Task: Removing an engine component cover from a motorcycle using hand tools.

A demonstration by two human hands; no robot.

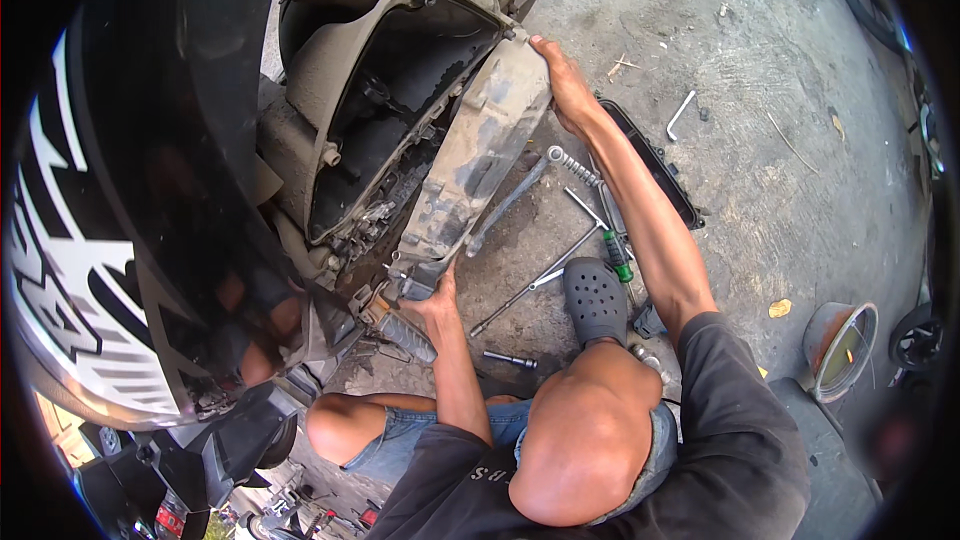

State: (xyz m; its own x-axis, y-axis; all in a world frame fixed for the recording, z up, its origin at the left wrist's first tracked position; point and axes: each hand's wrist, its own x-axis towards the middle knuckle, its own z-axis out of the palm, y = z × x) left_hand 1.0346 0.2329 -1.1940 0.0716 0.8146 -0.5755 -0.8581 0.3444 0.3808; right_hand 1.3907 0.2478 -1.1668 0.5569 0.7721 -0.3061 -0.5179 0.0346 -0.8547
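Note:
A long, dust-caked cover (485, 130) stands tilted beside the open, black-lined housing (385, 90) on the side of a scooter. My right hand (562, 85) is closed round its upper end, thumb near the rim and the other fingers hidden behind. At the lower end my left hand (440, 302) grips it from beneath, with some fingers out of sight. Between cover and housing runs a dirty strip of mechanical parts (365, 230). Just below my left hand there is a shock absorber spring (405, 335).
On the concrete lie a T-handle wrench (565, 260), a green-handled screwdriver (617, 258), a socket extension (510, 359), an L-shaped wrench (681, 115) and a black rectangular frame (655, 165). A rusty metal ring (840, 350) sits to the right. The scooter's glossy body (210, 190) fills the left.

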